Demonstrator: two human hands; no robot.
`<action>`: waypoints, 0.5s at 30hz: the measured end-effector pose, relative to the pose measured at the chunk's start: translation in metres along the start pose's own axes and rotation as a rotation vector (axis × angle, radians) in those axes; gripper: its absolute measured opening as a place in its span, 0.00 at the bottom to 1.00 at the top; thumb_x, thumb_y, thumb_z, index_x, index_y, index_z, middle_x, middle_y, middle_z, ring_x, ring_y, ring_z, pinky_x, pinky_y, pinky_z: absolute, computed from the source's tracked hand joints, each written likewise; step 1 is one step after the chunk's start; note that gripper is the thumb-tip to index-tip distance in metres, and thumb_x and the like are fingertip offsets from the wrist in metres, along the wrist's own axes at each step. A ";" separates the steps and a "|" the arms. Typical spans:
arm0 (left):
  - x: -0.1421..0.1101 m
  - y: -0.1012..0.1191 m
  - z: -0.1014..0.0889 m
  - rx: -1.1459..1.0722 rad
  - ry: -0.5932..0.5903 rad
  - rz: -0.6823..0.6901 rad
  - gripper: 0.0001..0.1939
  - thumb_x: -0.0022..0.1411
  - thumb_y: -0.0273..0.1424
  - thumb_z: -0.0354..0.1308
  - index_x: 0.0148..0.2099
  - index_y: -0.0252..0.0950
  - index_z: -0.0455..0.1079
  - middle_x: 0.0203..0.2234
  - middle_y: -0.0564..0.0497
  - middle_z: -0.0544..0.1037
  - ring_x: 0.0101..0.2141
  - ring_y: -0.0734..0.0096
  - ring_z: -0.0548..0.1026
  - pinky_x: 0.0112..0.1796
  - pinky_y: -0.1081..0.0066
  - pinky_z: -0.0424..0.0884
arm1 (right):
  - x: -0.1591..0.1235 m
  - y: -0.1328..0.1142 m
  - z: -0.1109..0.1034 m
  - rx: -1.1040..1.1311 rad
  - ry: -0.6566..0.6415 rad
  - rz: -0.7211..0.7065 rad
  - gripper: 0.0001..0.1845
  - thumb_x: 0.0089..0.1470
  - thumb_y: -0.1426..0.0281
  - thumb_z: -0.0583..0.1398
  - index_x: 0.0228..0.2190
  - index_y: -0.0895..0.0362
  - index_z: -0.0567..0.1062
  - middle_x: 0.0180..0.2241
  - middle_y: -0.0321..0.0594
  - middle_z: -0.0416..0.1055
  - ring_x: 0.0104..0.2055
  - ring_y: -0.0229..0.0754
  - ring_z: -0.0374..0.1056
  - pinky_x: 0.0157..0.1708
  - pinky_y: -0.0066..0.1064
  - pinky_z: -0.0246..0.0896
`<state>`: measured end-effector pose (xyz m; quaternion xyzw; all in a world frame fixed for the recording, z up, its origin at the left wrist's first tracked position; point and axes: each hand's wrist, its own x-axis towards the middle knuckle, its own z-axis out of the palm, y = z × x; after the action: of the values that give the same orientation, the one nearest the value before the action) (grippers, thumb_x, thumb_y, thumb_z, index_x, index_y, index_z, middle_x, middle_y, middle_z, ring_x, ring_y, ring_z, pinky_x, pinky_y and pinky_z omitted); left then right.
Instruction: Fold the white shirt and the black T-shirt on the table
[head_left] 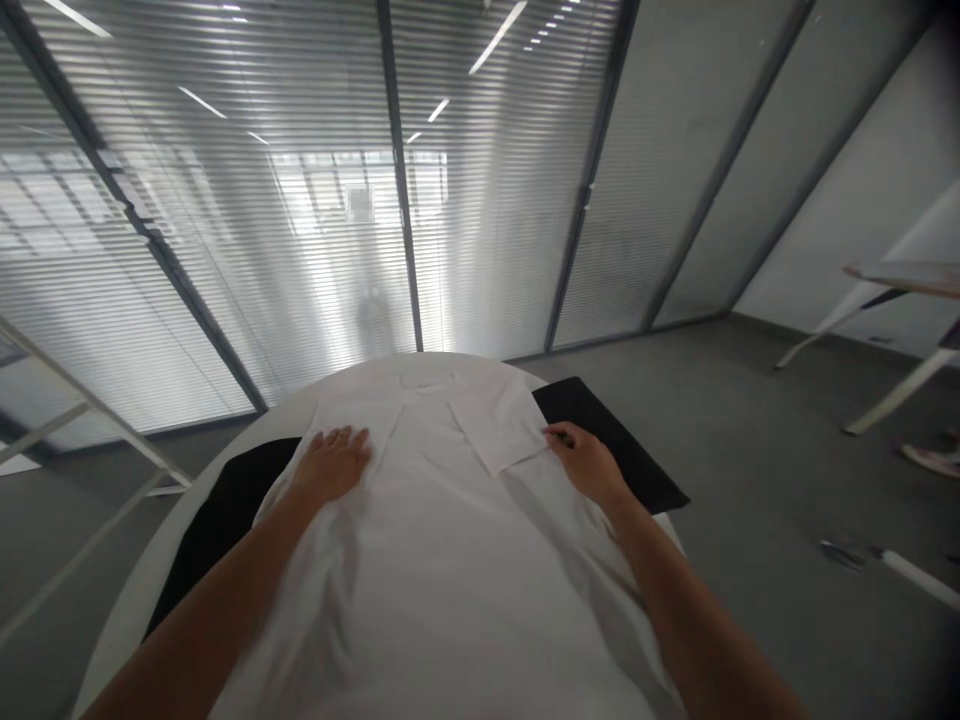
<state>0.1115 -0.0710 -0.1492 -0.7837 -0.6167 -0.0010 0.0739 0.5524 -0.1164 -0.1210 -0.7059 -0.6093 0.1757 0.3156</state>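
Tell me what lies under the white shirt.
A black mat shows on both sides of the white shirt, lying on a round white table. Left hand and right hand press on the shirt. The mat's middle is covered.

Backlit window glare (edges warped)
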 end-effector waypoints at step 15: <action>-0.010 0.023 -0.021 -0.393 0.157 -0.056 0.16 0.63 0.27 0.48 0.48 0.36 0.75 0.45 0.45 0.79 0.47 0.63 0.74 0.53 0.63 0.65 | 0.005 0.001 -0.002 0.149 -0.014 0.036 0.21 0.50 0.59 0.60 0.43 0.56 0.78 0.29 0.37 0.73 0.32 0.42 0.69 0.34 0.32 0.61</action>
<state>0.1328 -0.0887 -0.1319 -0.7632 -0.6185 -0.1842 -0.0328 0.5553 -0.1118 -0.1190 -0.6900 -0.5839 0.2313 0.3598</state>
